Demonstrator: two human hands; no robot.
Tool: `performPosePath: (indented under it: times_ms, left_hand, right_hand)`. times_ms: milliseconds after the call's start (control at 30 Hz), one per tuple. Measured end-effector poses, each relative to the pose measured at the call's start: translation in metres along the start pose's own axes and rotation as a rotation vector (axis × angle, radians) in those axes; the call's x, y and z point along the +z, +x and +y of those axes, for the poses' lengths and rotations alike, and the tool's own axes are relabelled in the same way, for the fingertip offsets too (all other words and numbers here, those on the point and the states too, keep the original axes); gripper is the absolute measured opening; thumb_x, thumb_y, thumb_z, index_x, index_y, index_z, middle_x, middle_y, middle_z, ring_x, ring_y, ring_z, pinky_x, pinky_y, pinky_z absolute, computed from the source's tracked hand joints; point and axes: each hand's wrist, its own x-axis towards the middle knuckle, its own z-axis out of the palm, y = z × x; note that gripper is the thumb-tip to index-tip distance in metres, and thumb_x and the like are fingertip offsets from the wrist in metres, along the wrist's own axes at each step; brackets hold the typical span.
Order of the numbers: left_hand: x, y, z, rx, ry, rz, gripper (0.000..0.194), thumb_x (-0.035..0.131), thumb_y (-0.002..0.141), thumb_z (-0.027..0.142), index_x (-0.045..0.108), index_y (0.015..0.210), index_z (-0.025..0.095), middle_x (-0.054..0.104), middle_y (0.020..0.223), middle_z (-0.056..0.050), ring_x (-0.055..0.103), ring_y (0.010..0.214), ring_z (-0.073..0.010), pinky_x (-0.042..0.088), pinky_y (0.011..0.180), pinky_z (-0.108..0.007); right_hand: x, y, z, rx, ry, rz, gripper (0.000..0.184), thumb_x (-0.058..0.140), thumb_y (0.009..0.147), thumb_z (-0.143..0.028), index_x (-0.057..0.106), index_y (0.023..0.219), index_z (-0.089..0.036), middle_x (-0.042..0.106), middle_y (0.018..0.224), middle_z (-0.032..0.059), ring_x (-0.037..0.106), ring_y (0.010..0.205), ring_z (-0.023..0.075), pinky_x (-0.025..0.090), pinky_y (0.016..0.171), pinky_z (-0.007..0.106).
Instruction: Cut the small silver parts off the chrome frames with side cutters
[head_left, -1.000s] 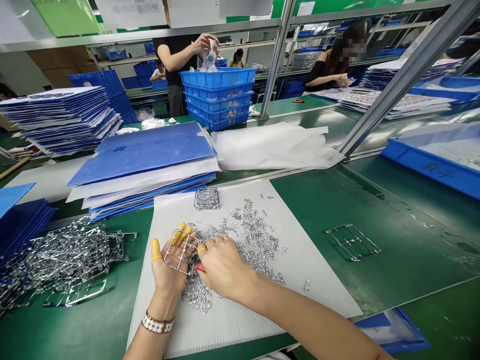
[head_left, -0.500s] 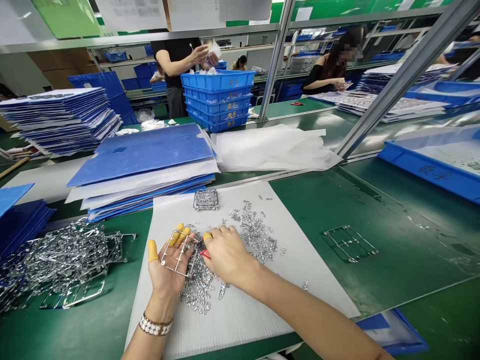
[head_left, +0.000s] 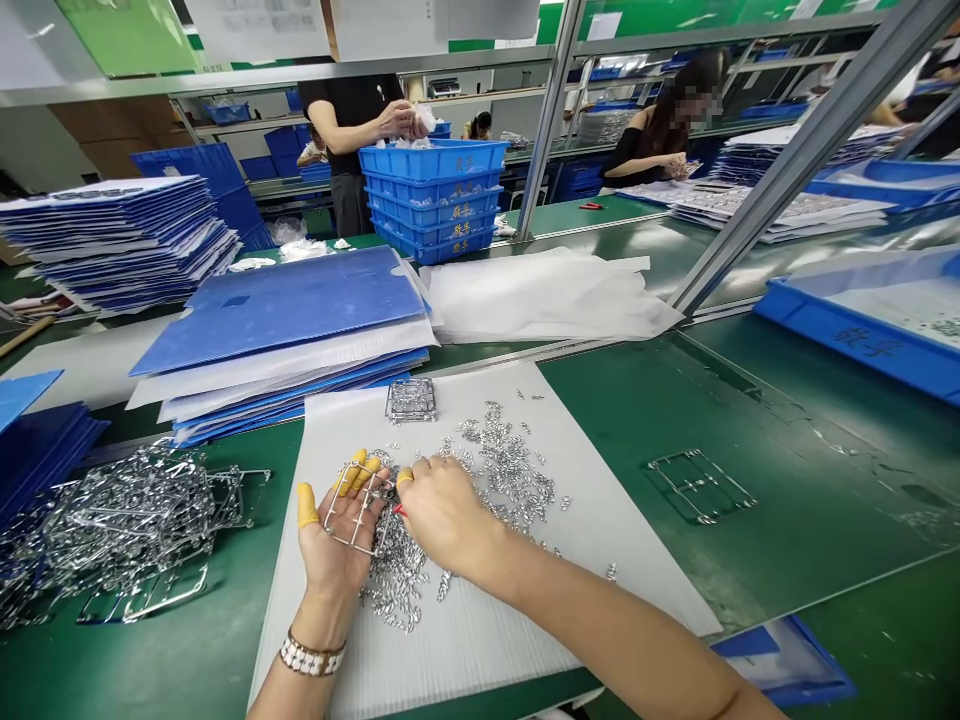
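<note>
Work at a counter (head_left: 825, 500), viewed from the head-worn camera. A rectangular wire frame (head_left: 367, 478) lies tilted across the upturned palm of the left hand (head_left: 337, 545), which is held open, the fingers slightly curled and a yellow finger cot (head_left: 307, 505) worn on the thumb. The right hand (head_left: 446, 518) is curved downward just beside the frame's right edge, above loose metal clips (head_left: 394, 585) on a white corrugated plastic sheet (head_left: 480, 650). A red object (head_left: 396, 510) is largely hidden beneath it; whether it is gripped cannot be determined.
</note>
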Motion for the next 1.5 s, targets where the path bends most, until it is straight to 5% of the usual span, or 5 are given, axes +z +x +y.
performPosePath:
  times_ms: [367, 667, 1000, 1133, 1500]
  left_hand:
    - [-0.002, -0.006, 0.0, 0.124, 0.261, -0.072, 0.056, 0.052, 0.08, 0.062, 0.073, 0.107, 0.018, 0.07, 0.112, -0.015, 0.06, 0.113, -0.0337, 0.037, 0.105, -0.048]
    - [-0.064, 0.019, 0.131, 1.235, 1.724, 0.268, 0.05, 0.061, 0.074, 0.048, 0.067, 0.118, 0.026, 0.065, 0.115, -0.017, 0.045, 0.12, -0.0439, 0.023, 0.105, -0.061]
    - [-0.144, 0.038, 0.197, 1.044, 2.316, 0.505, 0.061, 0.034, 0.083, 0.051, 0.054, 0.132, 0.023, 0.058, 0.133, -0.017, 0.034, 0.134, -0.0421, 0.01, 0.105, -0.066]
    - [-0.11, 0.039, 0.19, 1.019, 2.299, 0.513, 0.061, 0.039, 0.079, 0.058, 0.056, 0.13, 0.029, 0.06, 0.132, -0.011, 0.029, 0.136, -0.0432, 0.012, 0.104, -0.066]
    - [0.062, 0.114, 0.036, 0.737, 1.397, -0.45, 0.066, 0.086, 0.032, 0.049, 0.073, 0.095, 0.029, 0.059, 0.131, -0.017, 0.041, 0.126, -0.0458, 0.01, 0.11, -0.057]
  right_hand:
    - [-0.001, -0.018, 0.018, 0.11, 0.177, 0.084, 0.021, 0.057, 0.079, -0.02, 0.064, 0.099, -0.019, 0.064, 0.095, 0.0081, 0.057, 0.093, 0.0266, 0.044, 0.084, 0.042]
    - [0.055, -0.055, 0.095, 0.009, 0.181, 0.319, 0.047, 0.05, 0.09, -0.031, 0.049, 0.136, -0.024, 0.059, 0.127, 0.0098, 0.053, 0.118, 0.0291, 0.044, 0.1, 0.044]
    - [0.077, -0.058, 0.107, 0.072, 0.197, 0.464, 0.042, 0.044, 0.094, -0.039, 0.051, 0.133, -0.024, 0.059, 0.127, 0.0118, 0.054, 0.116, 0.0293, 0.046, 0.097, 0.048]
    - [0.041, -0.057, 0.094, 0.09, 0.338, 0.501, 0.041, 0.046, 0.092, -0.03, 0.05, 0.131, -0.018, 0.062, 0.116, 0.0134, 0.058, 0.108, 0.0269, 0.047, 0.094, 0.046]
    - [0.058, -0.046, 0.108, 0.202, 0.598, 0.647, 0.036, 0.05, 0.085, -0.02, 0.055, 0.121, -0.016, 0.064, 0.091, 0.0072, 0.061, 0.076, 0.0187, 0.054, 0.073, 0.033]
